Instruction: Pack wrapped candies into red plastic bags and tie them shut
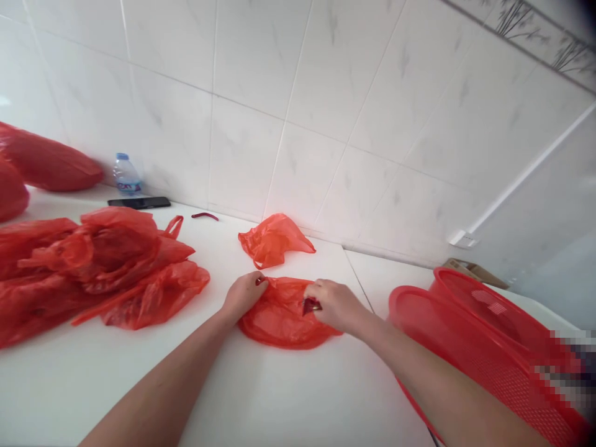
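Note:
A thin red plastic bag (284, 326) lies spread on the white table in front of me, its mouth held up. My left hand (244, 295) is closed on the bag's left rim, thumb and fingers pinched together. Over the right side of the bag, my right hand (336, 304) is closed around a small shiny dark-red thing (311, 305); its kind is too small to make out. Just behind, a second crumpled red plastic bag (277, 239) rests near the wall.
Several filled red bags (112, 254) are heaped on the left, with more behind. A water bottle (125, 174), a black phone (139, 203) and a dark-red curved strip (205, 216) lie near the wall. Red plastic baskets (465, 329) stand at the right, a cardboard box (475, 273) behind them.

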